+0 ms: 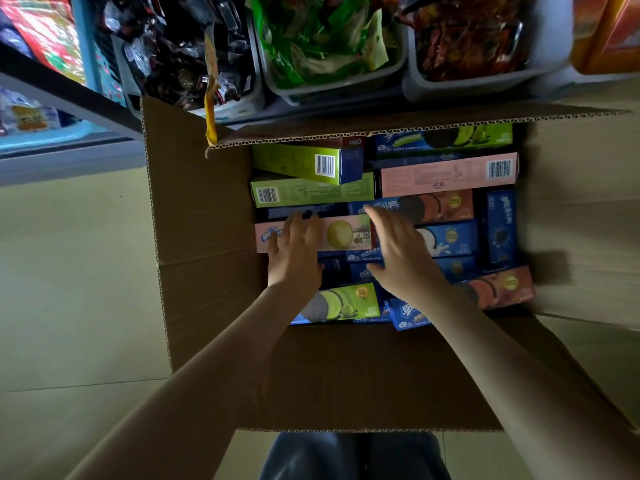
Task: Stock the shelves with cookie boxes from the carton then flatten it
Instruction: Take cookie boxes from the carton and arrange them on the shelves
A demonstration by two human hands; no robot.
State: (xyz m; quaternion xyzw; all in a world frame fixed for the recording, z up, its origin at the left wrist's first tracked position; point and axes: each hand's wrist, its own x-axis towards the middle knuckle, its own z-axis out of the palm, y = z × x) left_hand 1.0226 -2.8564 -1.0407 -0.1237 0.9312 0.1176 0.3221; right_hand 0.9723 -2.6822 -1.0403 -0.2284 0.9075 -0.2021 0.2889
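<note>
An open brown carton (204, 271) stands on the floor with its flaps spread, packed with several cookie boxes in blue, green and pink. My left hand (294, 251) lies over a pink cookie box (343, 233) near the carton's left side, fingers stretched across its top and thumb at its near edge. My right hand (398, 251) reaches in just to the right, fingers straight, over the blue cookie boxes (450, 237). Green boxes (311, 192) lie at the back left, and a long pink box (446, 178) lies at the back right.
Past the carton, low shelf bins hold snack packs: dark wrappers (180, 53), green bags (322, 39) and red-brown packs (467, 39). A blue basket (41, 136) sits on the left shelf. Pale tiled floor (69, 289) spreads to the left. My legs (353, 455) are at the carton's near flap.
</note>
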